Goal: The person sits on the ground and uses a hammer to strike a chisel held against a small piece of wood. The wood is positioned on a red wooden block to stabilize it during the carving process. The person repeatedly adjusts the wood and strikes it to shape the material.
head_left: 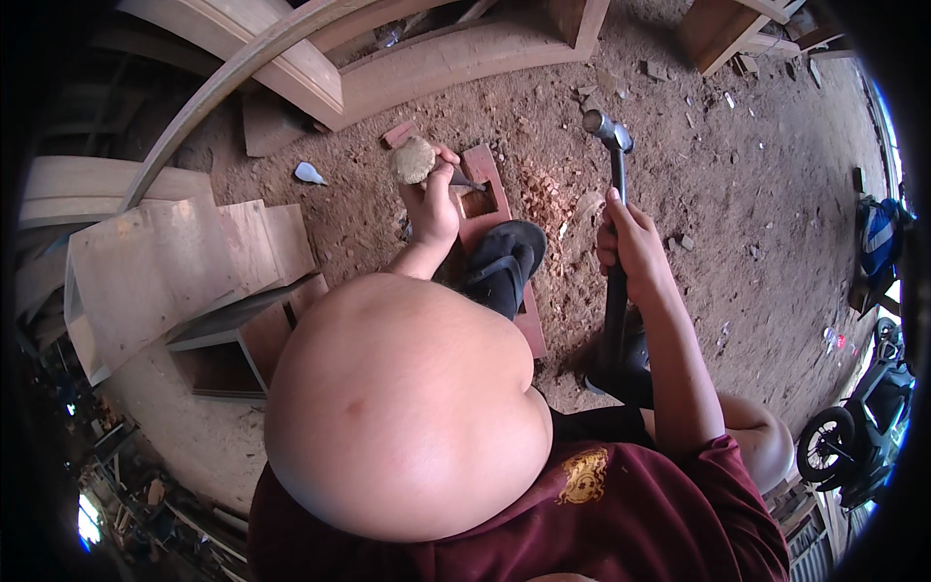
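My left hand is closed round a chisel with a pale, battered handle top. The chisel's dark blade reaches into a rectangular hole cut in a reddish wooden beam on the ground. My foot in a dark flip-flop rests on the beam, just below the hole. My right hand grips a hammer by its dark shaft, its metal head up, to the right of the beam and apart from the chisel. My bare bent knee hides part of my left arm.
Wood chips lie on the dirt floor right of the beam. A small white plastic piece and a wood offcut lie to the left. Wooden frames stand ahead, plywood panels at left, a motorcycle at far right.
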The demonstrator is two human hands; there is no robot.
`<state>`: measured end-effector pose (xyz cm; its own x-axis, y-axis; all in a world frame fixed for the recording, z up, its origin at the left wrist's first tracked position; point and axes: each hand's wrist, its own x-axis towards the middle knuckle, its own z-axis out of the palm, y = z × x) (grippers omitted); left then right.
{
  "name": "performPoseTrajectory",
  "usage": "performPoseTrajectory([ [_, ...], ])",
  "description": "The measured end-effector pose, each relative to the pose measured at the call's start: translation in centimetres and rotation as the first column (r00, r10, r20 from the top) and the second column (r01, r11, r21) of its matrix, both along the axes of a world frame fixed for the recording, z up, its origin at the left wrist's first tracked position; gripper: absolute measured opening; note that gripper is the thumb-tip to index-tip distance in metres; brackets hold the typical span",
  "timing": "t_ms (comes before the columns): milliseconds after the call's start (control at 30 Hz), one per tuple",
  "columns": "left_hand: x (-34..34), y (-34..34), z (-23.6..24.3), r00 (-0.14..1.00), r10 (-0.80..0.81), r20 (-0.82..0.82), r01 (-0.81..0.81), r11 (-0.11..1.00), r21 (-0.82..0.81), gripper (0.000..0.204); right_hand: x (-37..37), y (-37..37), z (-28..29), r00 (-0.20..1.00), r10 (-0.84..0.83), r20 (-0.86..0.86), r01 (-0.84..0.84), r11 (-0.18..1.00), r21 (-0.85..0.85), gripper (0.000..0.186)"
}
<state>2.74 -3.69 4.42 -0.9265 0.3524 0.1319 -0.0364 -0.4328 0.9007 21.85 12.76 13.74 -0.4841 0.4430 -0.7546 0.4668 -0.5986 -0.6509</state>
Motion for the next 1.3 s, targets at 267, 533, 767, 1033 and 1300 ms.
performPoseTrajectory([
  [267, -0.3, -2.0, -1.1, 0.997, -0.047, 0.058, 0.047, 0.999, 0.003, 0.013, 0.7, -0.5, 0.9, 0.999, 0.043, 0.014, -0.044, 0.999, 0.023, 0.033],
  [533, 0.4, -1.9, -1.4, 0.994, -0.006, 0.108, -0.007, 0.993, 0.114, 0.009, 1.3, -1.1, 1.4, 1.0, 0.028, -0.01, -0.028, 1.0, 0.015, 0.033],
  [767, -1.5, -2.1, -2.7, 0.991, -0.125, 0.037, 0.116, 0.977, 0.177, 0.032, 0.8, -1.6, 1.7, 0.999, 0.035, 0.005, -0.036, 0.999, 0.006, 0.034],
  [1033, -1.3, -0.5, -2.5, 0.987, -0.159, -0.034, 0.162, 0.973, 0.162, 0.012, 1.0, -1.9, 1.6, 0.999, 0.042, 0.021, -0.042, 0.999, -0.028, 0.036],
  [1300, -1.1, 2.0, -1.4, 0.992, -0.123, -0.019, 0.124, 0.99, 0.068, 0.017, 1.6, -1.7, 0.8, 0.996, 0.088, 0.014, -0.088, 0.996, 0.004, 0.036],
])
